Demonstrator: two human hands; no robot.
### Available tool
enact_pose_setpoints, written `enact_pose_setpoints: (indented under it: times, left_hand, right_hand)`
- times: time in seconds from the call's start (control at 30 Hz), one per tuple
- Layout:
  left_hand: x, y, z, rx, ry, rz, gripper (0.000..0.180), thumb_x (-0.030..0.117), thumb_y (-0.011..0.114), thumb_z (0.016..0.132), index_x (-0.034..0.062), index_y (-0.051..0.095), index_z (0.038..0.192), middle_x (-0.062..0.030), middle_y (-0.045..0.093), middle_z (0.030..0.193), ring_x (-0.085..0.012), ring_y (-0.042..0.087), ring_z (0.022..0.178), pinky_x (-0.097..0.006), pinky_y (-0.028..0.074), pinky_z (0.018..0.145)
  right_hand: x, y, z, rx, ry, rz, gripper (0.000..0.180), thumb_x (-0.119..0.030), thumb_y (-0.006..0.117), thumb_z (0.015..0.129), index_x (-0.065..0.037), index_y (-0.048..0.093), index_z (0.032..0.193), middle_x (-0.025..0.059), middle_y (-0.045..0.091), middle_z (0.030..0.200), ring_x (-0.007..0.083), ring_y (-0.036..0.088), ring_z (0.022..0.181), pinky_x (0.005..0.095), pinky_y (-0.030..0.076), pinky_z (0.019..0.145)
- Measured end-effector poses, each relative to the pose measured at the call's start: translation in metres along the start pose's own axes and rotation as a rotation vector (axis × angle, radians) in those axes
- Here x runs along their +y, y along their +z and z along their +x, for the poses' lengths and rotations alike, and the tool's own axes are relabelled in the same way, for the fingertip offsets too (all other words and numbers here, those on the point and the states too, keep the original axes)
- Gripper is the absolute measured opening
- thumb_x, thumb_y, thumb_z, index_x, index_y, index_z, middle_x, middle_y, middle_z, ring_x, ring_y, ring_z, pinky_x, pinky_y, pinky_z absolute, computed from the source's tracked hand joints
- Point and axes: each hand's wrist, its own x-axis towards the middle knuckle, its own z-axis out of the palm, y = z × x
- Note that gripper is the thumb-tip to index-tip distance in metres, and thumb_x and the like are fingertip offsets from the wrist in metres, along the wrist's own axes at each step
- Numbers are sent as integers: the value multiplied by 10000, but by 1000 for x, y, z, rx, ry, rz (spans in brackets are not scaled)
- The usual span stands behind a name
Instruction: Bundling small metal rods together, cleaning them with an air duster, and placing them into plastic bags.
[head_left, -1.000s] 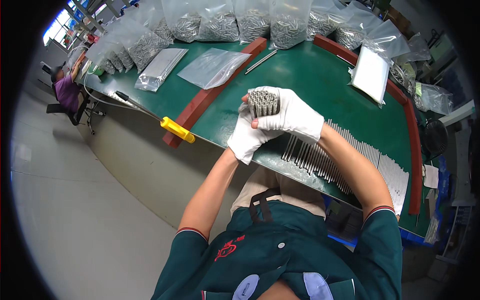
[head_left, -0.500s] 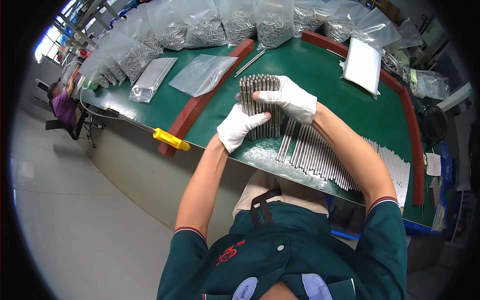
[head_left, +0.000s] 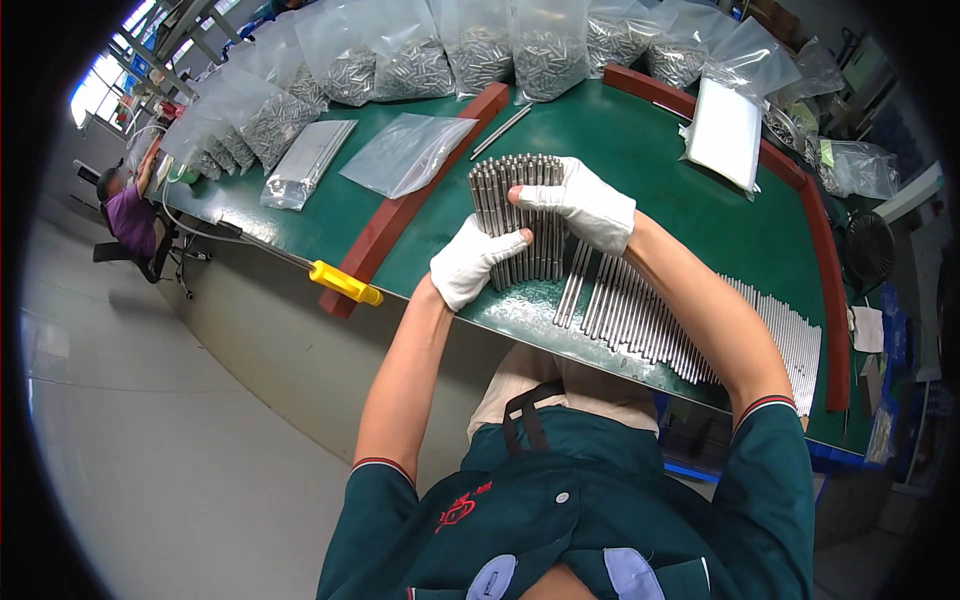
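Observation:
Both my hands wear white gloves that leave the thumb tips bare, and they clasp an upright bundle of metal rods (head_left: 543,222) over the green table. Low on the bundle's left side is my left hand (head_left: 468,262), its thumb laid across the rods. Higher up on the right, my right hand (head_left: 590,205) wraps round it with the thumb pressed on the front. The fingers behind the bundle are hidden. Beside it, a long row of similar rods (head_left: 640,310) lies on the table, partly covered by my right forearm. A few loose rods (head_left: 501,132) lie beyond the bundle.
Clear bags filled with small metal parts (head_left: 413,68) line the far edge. Red bars (head_left: 400,205) frame the work area. Flat plastic bags (head_left: 408,155) lie left, a white packet (head_left: 722,135) right. A yellow handle (head_left: 345,283) juts past the front edge. A person (head_left: 132,212) sits far left.
The bundle's upper end has spread and leaned slightly left. My left hand has shifted a little left and down; my right hand stays nearly in place.

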Motion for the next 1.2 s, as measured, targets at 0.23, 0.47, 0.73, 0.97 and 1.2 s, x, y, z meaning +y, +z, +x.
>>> enact_pose_setpoints:
  times: [0.23,0.47,0.73,0.97,1.2]
  left_hand:
    - [0,8,0,69,26,-31,292,51,666,775,1,577,1049,-25,611,936,-105,569,849,-254,466,771]
    - [1,11,0,207,96,39,230,-11,665,750,-2,618,975,-24,635,878,-102,593,776,-245,492,699]
    - [3,7,2,149,52,-17,265,8,661,771,3,595,1027,-29,626,928,-106,584,830,-252,477,751]
    - [1,4,2,135,66,-11,266,30,654,786,5,587,1042,-21,623,932,-101,574,841,-253,465,768]
    - [2,4,0,133,55,-27,281,46,653,792,10,577,1060,-19,614,959,-102,567,860,-256,459,781]
  right_hand:
    - [1,11,-2,110,-41,61,242,-93,644,800,-23,634,1031,42,651,938,109,595,833,245,481,757]
    - [-1,20,0,228,-57,39,209,-65,669,776,-11,639,975,45,664,887,102,609,780,233,491,711]
    - [5,16,4,283,-27,22,244,-115,692,768,-25,643,989,32,660,918,90,598,806,238,472,760]
    - [9,13,6,286,-59,78,193,-95,685,774,-21,639,946,37,661,875,94,607,768,231,491,702]
    - [10,12,5,286,-92,49,180,-102,673,781,-21,642,939,36,661,871,92,605,758,233,493,688]
